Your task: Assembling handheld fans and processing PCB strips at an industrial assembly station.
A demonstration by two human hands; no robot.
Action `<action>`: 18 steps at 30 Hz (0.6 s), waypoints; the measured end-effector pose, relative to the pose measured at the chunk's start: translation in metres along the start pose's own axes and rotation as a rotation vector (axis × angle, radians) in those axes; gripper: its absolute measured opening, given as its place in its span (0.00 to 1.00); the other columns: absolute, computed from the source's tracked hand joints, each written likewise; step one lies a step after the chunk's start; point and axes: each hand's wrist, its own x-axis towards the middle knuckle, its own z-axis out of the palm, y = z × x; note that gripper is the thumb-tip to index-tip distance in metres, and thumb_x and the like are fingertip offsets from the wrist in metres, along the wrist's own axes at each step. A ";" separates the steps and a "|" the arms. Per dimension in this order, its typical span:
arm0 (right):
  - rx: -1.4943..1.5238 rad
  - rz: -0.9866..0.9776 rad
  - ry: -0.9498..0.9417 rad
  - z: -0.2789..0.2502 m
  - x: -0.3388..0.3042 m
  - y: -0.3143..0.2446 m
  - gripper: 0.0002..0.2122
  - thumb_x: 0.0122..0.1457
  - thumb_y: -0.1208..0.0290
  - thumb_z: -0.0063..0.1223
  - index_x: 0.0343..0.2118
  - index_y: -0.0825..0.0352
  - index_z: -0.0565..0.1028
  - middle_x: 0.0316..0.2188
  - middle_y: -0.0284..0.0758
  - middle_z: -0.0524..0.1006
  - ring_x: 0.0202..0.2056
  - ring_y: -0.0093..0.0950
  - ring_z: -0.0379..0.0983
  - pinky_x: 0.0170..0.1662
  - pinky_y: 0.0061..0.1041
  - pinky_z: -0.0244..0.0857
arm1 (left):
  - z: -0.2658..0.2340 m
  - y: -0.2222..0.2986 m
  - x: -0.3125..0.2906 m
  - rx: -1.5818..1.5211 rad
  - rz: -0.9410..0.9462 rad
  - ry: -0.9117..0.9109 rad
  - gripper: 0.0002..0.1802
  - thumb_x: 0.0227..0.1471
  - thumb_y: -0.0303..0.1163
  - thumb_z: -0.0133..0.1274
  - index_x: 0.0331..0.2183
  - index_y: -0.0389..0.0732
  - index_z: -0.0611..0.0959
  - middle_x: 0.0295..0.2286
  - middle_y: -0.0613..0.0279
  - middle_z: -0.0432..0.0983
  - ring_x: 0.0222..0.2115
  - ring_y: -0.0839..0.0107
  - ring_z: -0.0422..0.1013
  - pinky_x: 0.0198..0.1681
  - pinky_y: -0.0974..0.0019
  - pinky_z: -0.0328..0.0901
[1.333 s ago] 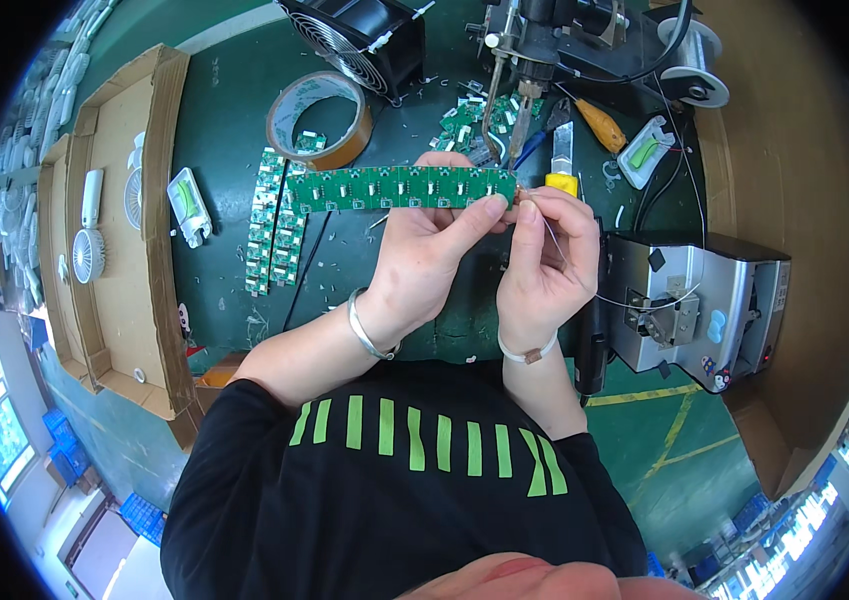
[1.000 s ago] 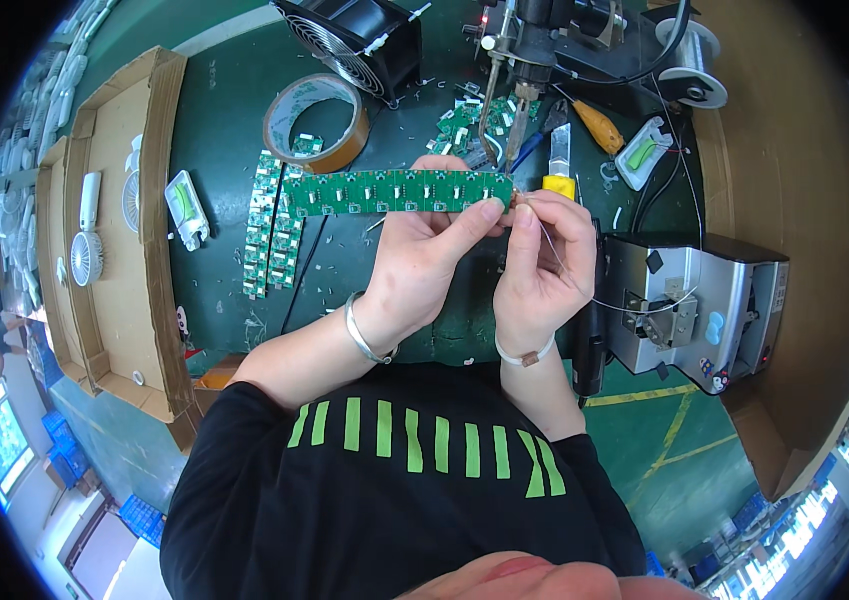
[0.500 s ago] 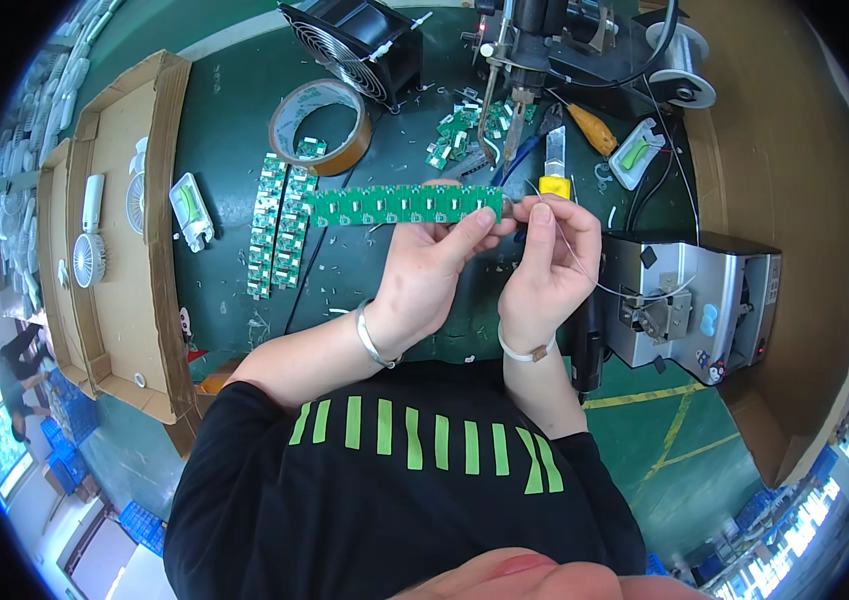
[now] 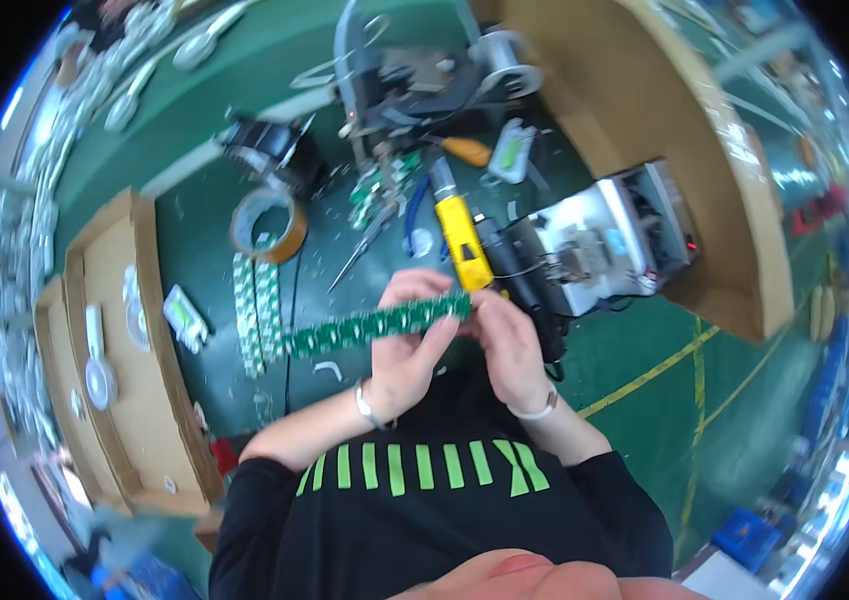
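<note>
A long green circuit board strip (image 4: 349, 331) is gripped near its right end by my left hand (image 4: 403, 368), thumb on top and fingers behind. My right hand (image 4: 512, 358) is closed at that same right end, its fingertips close together. Blur hides what those fingertips pinch. The strip tilts slightly, its left end lower and above two more circuit board strips (image 4: 245, 308) that lie on the green table. A yellow utility knife (image 4: 461, 235) with its blade out lies just beyond my hands.
Farther back stand a soldering stand (image 4: 394, 95), a wire spool (image 4: 506, 65) and a black fan (image 4: 274, 155). A tape roll (image 4: 291, 235) sits left of centre. To the right is a metal wire-feeding machine (image 4: 594, 245). Cardboard trays (image 4: 169, 400) flank the left side.
The view has shifted and turned. Both hands and the strip sit closer to my body, and the strip tilts more. The thin wire seen earlier at my right fingers is now hard to make out.
</note>
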 end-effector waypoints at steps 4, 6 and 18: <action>-0.120 -0.120 -0.060 -0.006 -0.021 -0.024 0.10 0.62 0.79 0.50 0.46 0.72 0.72 0.38 0.32 0.76 0.39 0.17 0.72 0.44 0.17 0.68 | 0.008 0.006 -0.012 0.044 -0.067 -0.207 0.15 0.49 0.23 0.56 0.40 0.40 0.71 0.47 0.55 0.62 0.49 0.68 0.61 0.54 0.63 0.57; -0.150 -0.153 -0.081 -0.012 -0.030 -0.040 0.10 0.61 0.79 0.52 0.46 0.73 0.73 0.38 0.33 0.77 0.36 0.17 0.74 0.40 0.16 0.70 | 0.018 0.015 -0.011 -0.012 -0.059 -0.318 0.18 0.49 0.23 0.56 0.42 0.40 0.69 0.48 0.55 0.61 0.50 0.67 0.61 0.55 0.62 0.57; -0.257 -1.234 0.636 -0.127 -0.099 -0.230 0.08 0.63 0.75 0.49 0.42 0.73 0.74 0.38 0.41 0.76 0.33 0.27 0.76 0.34 0.23 0.74 | 0.019 0.019 -0.008 0.522 0.057 -0.715 0.11 0.48 0.16 0.54 0.36 0.35 0.81 0.33 0.54 0.78 0.33 0.60 0.75 0.38 0.66 0.69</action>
